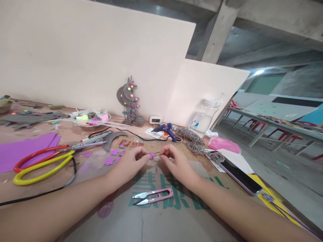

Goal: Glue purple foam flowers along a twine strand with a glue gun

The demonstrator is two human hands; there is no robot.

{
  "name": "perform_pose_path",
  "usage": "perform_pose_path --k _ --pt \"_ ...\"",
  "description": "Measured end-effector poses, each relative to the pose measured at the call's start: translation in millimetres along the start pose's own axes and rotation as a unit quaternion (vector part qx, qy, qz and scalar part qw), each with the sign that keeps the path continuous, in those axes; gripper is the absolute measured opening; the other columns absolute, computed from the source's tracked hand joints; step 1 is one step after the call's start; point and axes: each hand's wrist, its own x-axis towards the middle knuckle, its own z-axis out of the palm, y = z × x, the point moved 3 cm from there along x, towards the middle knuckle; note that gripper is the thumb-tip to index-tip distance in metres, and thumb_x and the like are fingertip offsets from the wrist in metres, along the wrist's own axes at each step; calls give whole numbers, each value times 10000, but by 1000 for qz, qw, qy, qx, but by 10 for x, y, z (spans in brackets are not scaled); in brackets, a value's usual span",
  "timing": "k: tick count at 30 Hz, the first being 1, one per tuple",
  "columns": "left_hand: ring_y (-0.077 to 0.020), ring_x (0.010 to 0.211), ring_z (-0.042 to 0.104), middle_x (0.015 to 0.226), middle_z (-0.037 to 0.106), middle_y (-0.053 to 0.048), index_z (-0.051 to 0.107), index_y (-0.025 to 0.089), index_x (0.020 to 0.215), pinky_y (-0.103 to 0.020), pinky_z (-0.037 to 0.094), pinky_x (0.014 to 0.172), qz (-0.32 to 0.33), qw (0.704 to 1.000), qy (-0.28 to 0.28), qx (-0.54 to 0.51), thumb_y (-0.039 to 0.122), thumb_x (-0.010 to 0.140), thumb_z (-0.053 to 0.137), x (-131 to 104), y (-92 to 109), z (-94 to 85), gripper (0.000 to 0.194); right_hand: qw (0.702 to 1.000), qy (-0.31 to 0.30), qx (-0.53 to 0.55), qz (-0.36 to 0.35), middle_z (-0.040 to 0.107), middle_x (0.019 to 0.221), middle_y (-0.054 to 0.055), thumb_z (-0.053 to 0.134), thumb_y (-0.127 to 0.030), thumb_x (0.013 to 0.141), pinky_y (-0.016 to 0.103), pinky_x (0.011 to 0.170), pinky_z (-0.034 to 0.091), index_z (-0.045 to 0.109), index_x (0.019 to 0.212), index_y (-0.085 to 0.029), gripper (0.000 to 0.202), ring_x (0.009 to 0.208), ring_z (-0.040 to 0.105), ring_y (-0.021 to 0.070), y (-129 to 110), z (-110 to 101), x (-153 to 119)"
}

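Pinching with pressed fingertips, left hand [131, 163] at a small, flat purple cutout [152, 155], right hand [178, 164] at thin cord [157, 153].

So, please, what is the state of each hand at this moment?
Left hand: closed, pinching a small purple piece.
Right hand: closed, seemingly pinching a thin cord beside that piece.

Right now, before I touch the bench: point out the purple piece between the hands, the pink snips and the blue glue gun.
Purple piece [152, 155]: head view, middle of its visible face.
Pink snips [154, 192]: head view, on the upper handle arm.
Blue glue gun [166, 129]: head view, on the body.
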Motion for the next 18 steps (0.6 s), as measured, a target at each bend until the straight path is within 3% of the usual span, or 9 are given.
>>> perform_pose_path --k 11,15,18 --pt "-120 618 467 648 487 31 538 166 748 -223 339 555 3 1000 -7 11 395 818 481 4 -15 -3 246 999 31 10 -25 530 785 2 490 -207 850 268 677 421 491 901 -199 52 714 514 132 -15 1 -40" --pt "-117 613 450 652 482 32 528 163 747 -229 333 559 -12 1000 6 -1 396 813 478 17 -14 -13 248 993 55 49 -92 471 1017 57 484 -192 854 272 712 446 448 943 -198 96 794 527 126 -93 -30 -58" --pt "-115 616 443 651 481 32 523 159 729 -231 328 565 -15 1000 16 1 393 805 489 20 -6 -23 248 990 51 12 -135 452 899 36 502 -213 853 268 718 432 461 811 -189 63 817 503 139 -168 -46 -73"
